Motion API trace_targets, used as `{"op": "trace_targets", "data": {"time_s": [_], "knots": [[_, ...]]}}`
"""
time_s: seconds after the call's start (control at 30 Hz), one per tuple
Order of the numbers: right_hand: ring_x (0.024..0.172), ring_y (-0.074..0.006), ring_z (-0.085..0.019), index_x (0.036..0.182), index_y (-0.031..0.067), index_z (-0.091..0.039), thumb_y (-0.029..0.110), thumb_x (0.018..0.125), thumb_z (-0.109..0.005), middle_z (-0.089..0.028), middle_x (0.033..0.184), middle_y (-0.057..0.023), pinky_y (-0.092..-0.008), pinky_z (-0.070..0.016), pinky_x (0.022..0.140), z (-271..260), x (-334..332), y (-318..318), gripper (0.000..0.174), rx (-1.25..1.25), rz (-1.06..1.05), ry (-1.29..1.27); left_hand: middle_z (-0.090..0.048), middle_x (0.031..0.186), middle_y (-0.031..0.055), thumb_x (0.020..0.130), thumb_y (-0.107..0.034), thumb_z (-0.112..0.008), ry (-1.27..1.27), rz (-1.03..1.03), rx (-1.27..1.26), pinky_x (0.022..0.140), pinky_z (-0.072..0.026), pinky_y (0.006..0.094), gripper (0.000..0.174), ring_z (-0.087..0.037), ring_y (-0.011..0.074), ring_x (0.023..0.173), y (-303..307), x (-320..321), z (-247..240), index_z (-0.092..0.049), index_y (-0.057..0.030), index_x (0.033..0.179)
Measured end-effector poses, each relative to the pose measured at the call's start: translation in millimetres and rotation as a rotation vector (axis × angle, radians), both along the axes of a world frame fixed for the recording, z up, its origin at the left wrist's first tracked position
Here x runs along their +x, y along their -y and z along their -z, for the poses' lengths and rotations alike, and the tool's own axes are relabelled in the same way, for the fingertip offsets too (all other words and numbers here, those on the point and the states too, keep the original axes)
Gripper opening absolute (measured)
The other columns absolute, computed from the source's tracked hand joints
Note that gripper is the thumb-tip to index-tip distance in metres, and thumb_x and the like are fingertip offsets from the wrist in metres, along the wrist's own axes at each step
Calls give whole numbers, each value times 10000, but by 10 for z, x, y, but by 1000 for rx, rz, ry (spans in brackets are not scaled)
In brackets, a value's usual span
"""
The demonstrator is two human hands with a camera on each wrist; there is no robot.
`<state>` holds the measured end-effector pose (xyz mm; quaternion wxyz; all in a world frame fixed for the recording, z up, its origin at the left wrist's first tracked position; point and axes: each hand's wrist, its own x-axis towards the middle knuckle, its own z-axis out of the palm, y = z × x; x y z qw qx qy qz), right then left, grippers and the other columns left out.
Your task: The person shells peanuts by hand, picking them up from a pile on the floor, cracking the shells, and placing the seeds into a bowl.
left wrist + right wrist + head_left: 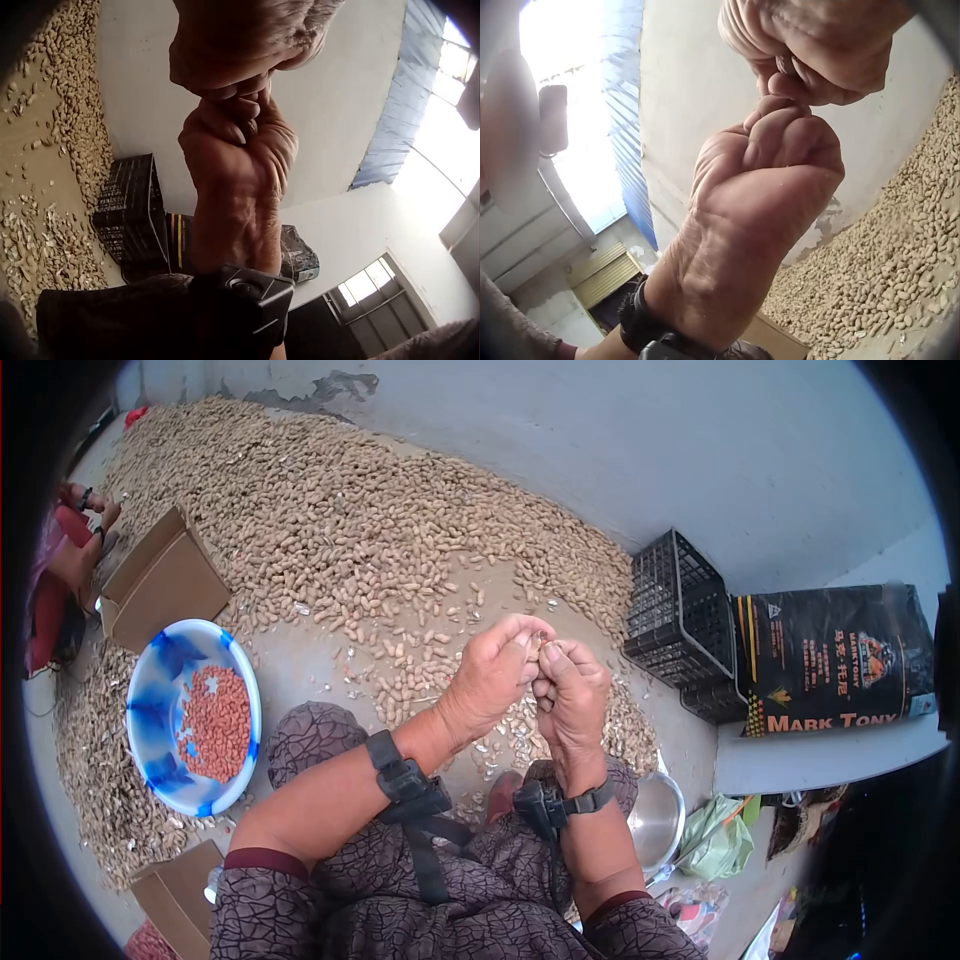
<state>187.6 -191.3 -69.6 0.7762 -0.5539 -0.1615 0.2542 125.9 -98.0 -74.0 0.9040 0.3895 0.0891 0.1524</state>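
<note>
Unshelled peanuts (330, 530), upper left to centre: tan. Kernels (217, 725), left: pinkish red. Basin (147, 700) round them: white, blue swirls. Cardboard box (165, 592), upper left: plain brown. Crate (680, 605), right: solid black. Sack (800, 660), far right: black, yellow stripes, orange and white print. Plastic bag (722, 845), lower right: pale green. Sleeves (262, 915), bottom: grey-brown, black crackle pattern; cuffs (268, 862) maroon. Wrist straps (402, 780), lower centre: black. Wall (600, 450), top: pale blue-grey.

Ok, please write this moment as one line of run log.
left hand + right hand: pinching small item, mostly hidden | red kernels: in basin | peanuts: heaped on floor
</note>
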Motion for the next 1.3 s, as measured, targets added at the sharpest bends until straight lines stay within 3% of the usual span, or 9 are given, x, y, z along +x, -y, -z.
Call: {"op": "trace_targets", "data": {"time_s": [0.23, 0.33, 0.4, 0.5, 0.83, 0.93, 1.0, 1.1, 1.3], "knots": [[456, -37, -449, 792, 7, -571, 72, 806, -558, -558, 633, -14, -150, -327, 394, 10, 26, -13, 68, 35, -8, -55, -407, 650, -54, 904, -136, -379, 83, 129, -200, 408, -248, 121, 196, -319, -6, 512, -51, 47, 94, -488, -25, 1023], [453, -40, -447, 797, 3, -571, 72, 802, -560, -557, 629, -15, -156, -335, 399, 13, 45, -19, 70, -33, 47, 62, -415, 636, -49, 901, -155, -403, 5, 38, 22, 417, -269, 134, 195, -334, 2, 505, -60, 122, 113, -506, -25, 1002], [454, -39, -448, 799, 0, -572, 69, 801, -558, -555, 626, -14, -159, -340, 402, 11, 41, -11, 71, -97, 90, 173, -440, 619, -40, 892, -195, -434, 28, -52, 445, 431, -318, 178, 213, -386, 29, 511, -135, 168, 163, -544, -15, 922], [469, -37, -452, 796, -9, -571, 63, 802, -548, -552, 628, -12, -166, -351, 410, 2, -1, -5, 76, -246, 125, 396, -470, 599, -15, 876, -212, -460, -20, -79, 775, 456, -367, 230, 237, -433, 59, 534, -230, 154, 129, -558, -1, 828], [467, -15, -440, 764, -11, -563, 20, 782, -548, -536, 572, 6, -159, -335, 408, 4, -39, -19, 38, -360, 129, 532, -465, 578, 19, 875, -146, -394, -25, -250, 818, 483, -397, 258, 239, -435, 77, 542, -97, 225, 352, -484, 7, 714], [468, -17, -448, 760, -9, -562, 10, 776, -543, -561, 590, -14, -158, -340, 410, -31, -79, -30, 32, -341, 148, 513, -441, 570, 15, 882, -156, -388, 1, -209, 496, 432, -355, 237, 221, -390, 72, 490, -63, 194, 272, -487, -5, 754], [468, -22, -455, 760, -9, -560, 5, 775, -538, -573, 600, -24, -158, -346, 411, -58, -90, -31, 30, -312, 152, 464, -427, 571, 8, 894, -183, -393, -53, 73, 73, 375, -286, 196, 205, -337, 54, 444, -92, 119, 168, -488, -25, 805], [473, -33, -472, 766, -15, -557, 8, 779, -531, -590, 623, -39, -160, -362, 414, -73, -83, -12, 37, -232, 115, 341, -428, 581, 1, 901, -217, -404, -39, 211, -141, 344, -224, 159, 211, -302, 31, 417, -129, 93, 204, -493, -37, 837], [500, -40, -489, 789, -25, -560, 24, 795, -519, -589, 645, -40, -161, -376, 431, -26, -53, 13, 64, -220, 112, 389, -435, 588, -10, 906, -227, -406, 50, 227, -213, 337, -226, 148, 222, -328, 18, 425, -117, 147, 281, -503, -35, 850]]}}
